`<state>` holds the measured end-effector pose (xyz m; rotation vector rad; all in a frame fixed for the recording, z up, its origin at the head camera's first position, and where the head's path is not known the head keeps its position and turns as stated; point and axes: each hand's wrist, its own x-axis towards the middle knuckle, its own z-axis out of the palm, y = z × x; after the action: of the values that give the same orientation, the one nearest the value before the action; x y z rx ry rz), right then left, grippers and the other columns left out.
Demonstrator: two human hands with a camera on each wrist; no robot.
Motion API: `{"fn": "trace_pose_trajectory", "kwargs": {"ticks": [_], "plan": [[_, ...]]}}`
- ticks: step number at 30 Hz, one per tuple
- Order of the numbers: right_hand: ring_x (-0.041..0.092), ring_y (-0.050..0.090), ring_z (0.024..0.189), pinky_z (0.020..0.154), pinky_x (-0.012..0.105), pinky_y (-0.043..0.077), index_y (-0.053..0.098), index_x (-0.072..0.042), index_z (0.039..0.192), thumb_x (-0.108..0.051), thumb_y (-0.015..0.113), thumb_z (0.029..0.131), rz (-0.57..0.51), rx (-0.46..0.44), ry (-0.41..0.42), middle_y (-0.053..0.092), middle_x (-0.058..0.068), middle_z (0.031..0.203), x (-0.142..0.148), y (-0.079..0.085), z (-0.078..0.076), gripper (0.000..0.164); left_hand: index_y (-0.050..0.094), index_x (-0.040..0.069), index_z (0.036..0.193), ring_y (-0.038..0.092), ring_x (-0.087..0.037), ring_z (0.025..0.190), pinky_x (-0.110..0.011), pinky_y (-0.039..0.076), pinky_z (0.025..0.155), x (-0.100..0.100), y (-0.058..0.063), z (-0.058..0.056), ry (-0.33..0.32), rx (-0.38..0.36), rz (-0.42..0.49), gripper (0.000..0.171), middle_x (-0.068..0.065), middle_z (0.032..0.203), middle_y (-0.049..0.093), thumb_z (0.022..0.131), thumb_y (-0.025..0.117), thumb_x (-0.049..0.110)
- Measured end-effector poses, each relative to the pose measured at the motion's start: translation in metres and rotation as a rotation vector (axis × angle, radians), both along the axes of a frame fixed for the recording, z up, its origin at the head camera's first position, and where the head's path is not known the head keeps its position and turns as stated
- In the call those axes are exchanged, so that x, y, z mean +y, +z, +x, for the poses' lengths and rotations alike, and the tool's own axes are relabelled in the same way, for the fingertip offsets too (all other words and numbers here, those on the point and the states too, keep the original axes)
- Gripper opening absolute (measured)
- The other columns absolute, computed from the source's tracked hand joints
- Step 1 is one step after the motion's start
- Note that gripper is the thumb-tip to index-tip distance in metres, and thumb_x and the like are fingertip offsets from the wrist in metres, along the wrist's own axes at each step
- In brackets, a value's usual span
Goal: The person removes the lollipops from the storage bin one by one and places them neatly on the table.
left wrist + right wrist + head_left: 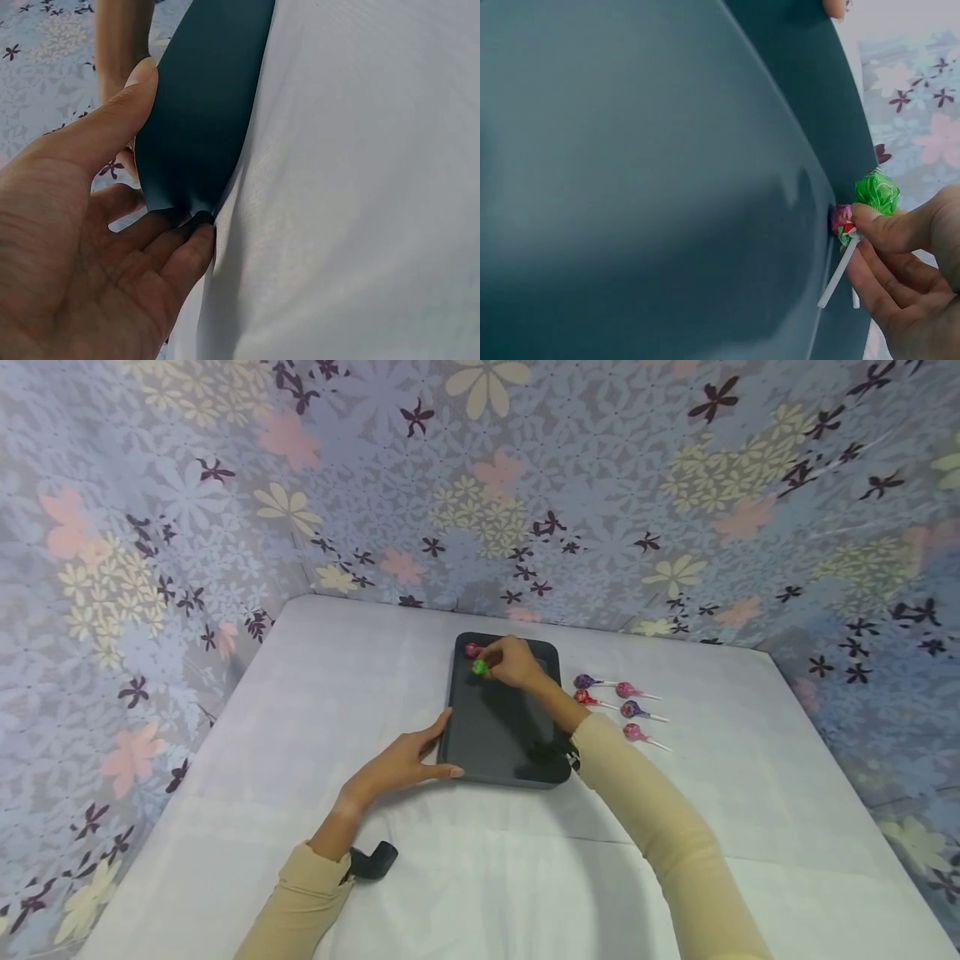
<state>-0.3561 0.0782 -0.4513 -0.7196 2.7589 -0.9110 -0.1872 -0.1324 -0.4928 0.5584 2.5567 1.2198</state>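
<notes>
My right hand (512, 662) pinches a green-wrapped lollipop (480, 667) over the far left corner of a dark grey tray (491, 727). A pink-red lollipop (472, 650) lies in that corner, close beside the green one; in the right wrist view its white stick (838, 274) shows below the head. My left hand (401, 764) holds the tray at its near left corner. In the left wrist view its thumb (135, 101) lies on the tray's outer wall, and the other fingers bend against the corner.
To the tray's right, several lollipops lie on the white cloth, among them a purple one (583, 681), a red one (582, 697) and a pink one (632, 732). Flowered fabric (480, 527) stands behind the table. A black wrist device (373, 862) sits by the left sleeve.
</notes>
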Motion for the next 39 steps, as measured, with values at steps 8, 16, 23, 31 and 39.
{"fn": "trace_pose_trajectory", "kwargs": {"ticks": [8,16,23,31,39], "plan": [[0.032,0.070,0.095,0.084,0.040,0.058,0.072,0.003,0.110,0.003,0.072,0.083,-0.027,0.008,0.035,0.073,0.019,0.103,0.020,0.009,0.020,0.027,0.012,0.013,0.158,0.038,-0.035,0.139,-0.047,0.037,0.112,0.001,-0.002,0.001,-0.008,-0.009,0.010,0.098,-0.020,0.155,0.029,0.087,0.072,0.043],[0.031,0.071,0.091,0.080,0.040,0.059,0.073,0.001,0.110,0.005,0.070,0.083,-0.045,0.078,0.090,0.073,0.018,0.099,0.042,0.011,0.045,0.028,0.012,0.015,0.158,0.038,-0.035,0.140,-0.047,0.036,0.112,0.003,-0.005,0.003,0.001,-0.016,0.008,0.097,-0.020,0.154,0.029,0.087,0.073,0.043],[0.030,0.071,0.090,0.076,0.038,0.059,0.072,0.002,0.112,0.006,0.069,0.084,-0.083,0.051,0.053,0.073,0.018,0.100,0.069,0.013,0.066,0.028,0.011,0.016,0.158,0.036,-0.035,0.141,-0.048,0.035,0.113,0.003,-0.004,0.004,0.005,-0.033,0.002,0.099,-0.020,0.155,0.028,0.086,0.073,0.045],[0.031,0.072,0.089,0.074,0.038,0.059,0.071,0.005,0.111,0.009,0.069,0.082,-0.128,0.037,0.002,0.073,0.019,0.100,0.107,0.013,0.078,0.029,0.010,0.015,0.158,0.039,-0.036,0.139,-0.047,0.035,0.113,0.001,0.000,0.004,-0.002,-0.035,0.012,0.099,-0.020,0.156,0.025,0.087,0.072,0.044],[0.033,0.071,0.089,0.076,0.042,0.059,0.071,0.003,0.112,0.012,0.070,0.079,-0.077,0.117,-0.019,0.072,0.020,0.103,0.155,0.015,0.088,0.034,0.011,0.013,0.158,0.042,-0.037,0.136,-0.048,0.038,0.111,0.000,0.003,0.003,-0.011,-0.015,0.019,0.098,-0.021,0.156,0.025,0.087,0.072,0.042]]}}
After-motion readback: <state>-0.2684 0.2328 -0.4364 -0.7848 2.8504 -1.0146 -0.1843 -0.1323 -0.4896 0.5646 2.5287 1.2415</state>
